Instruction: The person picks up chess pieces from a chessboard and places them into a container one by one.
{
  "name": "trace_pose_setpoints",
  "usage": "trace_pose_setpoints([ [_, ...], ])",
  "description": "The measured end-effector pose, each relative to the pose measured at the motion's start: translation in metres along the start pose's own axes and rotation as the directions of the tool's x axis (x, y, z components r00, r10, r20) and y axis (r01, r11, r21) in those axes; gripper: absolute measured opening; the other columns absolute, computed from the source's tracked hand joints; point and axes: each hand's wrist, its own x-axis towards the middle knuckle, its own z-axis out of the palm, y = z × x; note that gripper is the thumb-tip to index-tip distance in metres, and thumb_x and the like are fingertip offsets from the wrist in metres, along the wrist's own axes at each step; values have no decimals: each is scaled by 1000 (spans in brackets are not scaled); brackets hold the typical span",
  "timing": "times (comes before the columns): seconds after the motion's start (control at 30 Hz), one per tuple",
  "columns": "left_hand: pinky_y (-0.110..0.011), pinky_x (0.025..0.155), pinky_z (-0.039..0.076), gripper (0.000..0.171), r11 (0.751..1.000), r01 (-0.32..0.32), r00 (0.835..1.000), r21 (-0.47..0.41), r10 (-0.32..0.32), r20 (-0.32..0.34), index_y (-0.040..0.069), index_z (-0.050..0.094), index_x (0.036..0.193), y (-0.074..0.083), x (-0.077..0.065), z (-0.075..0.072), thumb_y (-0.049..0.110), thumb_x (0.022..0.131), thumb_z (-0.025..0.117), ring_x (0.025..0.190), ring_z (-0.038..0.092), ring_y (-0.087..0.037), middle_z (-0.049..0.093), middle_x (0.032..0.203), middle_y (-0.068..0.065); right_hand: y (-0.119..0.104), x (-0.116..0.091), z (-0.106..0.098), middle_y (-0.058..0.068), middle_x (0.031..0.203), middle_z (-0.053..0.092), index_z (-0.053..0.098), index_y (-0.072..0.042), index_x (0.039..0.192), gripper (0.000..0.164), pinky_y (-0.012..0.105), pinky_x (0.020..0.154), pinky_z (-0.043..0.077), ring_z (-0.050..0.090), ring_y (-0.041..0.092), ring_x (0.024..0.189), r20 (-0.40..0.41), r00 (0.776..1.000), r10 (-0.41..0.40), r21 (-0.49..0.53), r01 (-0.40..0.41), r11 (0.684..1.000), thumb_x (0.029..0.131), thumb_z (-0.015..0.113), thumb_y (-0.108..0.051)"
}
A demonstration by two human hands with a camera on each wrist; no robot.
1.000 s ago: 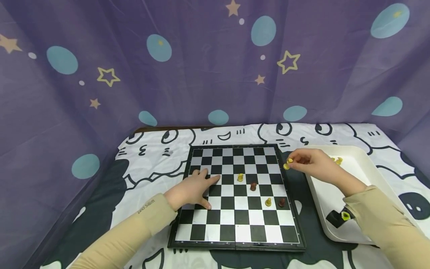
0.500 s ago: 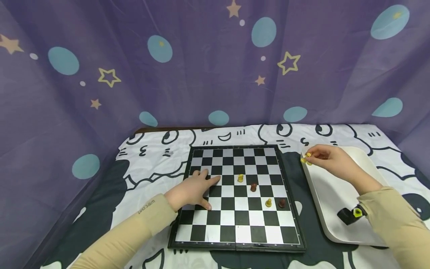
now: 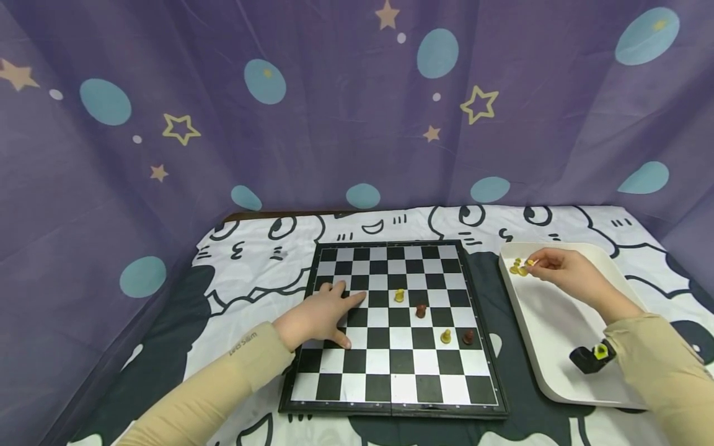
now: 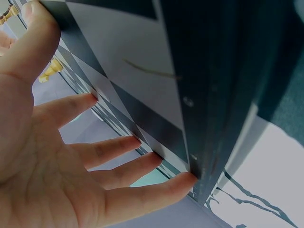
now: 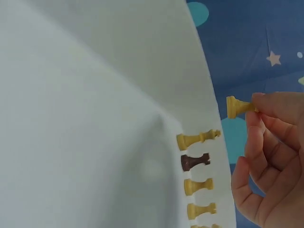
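My left hand (image 3: 320,313) rests with spread fingers on the left side of a black-and-white chessboard (image 3: 401,381). In the left wrist view its fingertips touch the squares and the black border. Over the back left of a white tray (image 3: 552,341), my right hand (image 3: 569,272) pinches a yellow chess piece (image 5: 239,107) between thumb and fingertips, its base outward. The fingers hide its top. On the board stand two yellow pieces, one central (image 3: 399,295) and one lower right (image 3: 445,336), and two dark red pieces, one near the centre (image 3: 421,311) and one at right (image 3: 468,336).
Inside the tray, the right wrist view shows a yellow king (image 5: 197,139), a dark rook (image 5: 194,162) and several yellow pieces (image 5: 198,186) in a row. A patterned cloth (image 3: 262,248) covers the table. A purple curtain (image 3: 334,142) hangs behind.
My right hand has moved right, from beside the board's right edge to over the tray, with yellow chess piece in its fingers. The left hand and the board pieces look unmoved.
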Motion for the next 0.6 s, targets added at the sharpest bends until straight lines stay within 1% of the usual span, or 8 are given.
trace_pose_setpoints([
  [0.27, -51, 96, 43, 95, 1000, -4, 1000, 4, 4, -5, 22, 38, 147, 0, 1, 1, 47, 66, 80, 126, 38, -41, 36, 142, -21, 11, 2, 9, -2, 73, 65, 64, 6, 96, 16, 20, 57, 41, 50, -5, 63, 28, 1000, -1, 34, 0, 999, 86, 65, -7],
  [0.43, -50, 95, 44, 95, 1000, -6, 1000, 6, 6, -9, 22, 38, 146, -1, 1, 1, 48, 65, 80, 124, 39, -40, 37, 140, -21, 14, 3, 14, 1, 73, 66, 65, 6, 95, 15, 19, 59, 42, 51, -6, 64, 40, 999, -7, 17, 7, 1000, 85, 66, -6],
  [0.6, -50, 94, 44, 94, 1000, -6, 1000, 4, 6, -8, 21, 39, 146, 0, 0, 0, 47, 66, 80, 124, 39, -41, 37, 140, -21, 18, 6, 19, 0, 73, 65, 65, 3, 91, 12, 20, 61, 41, 49, -6, 64, 48, 999, 0, -10, 1, 1000, 85, 66, -7],
])
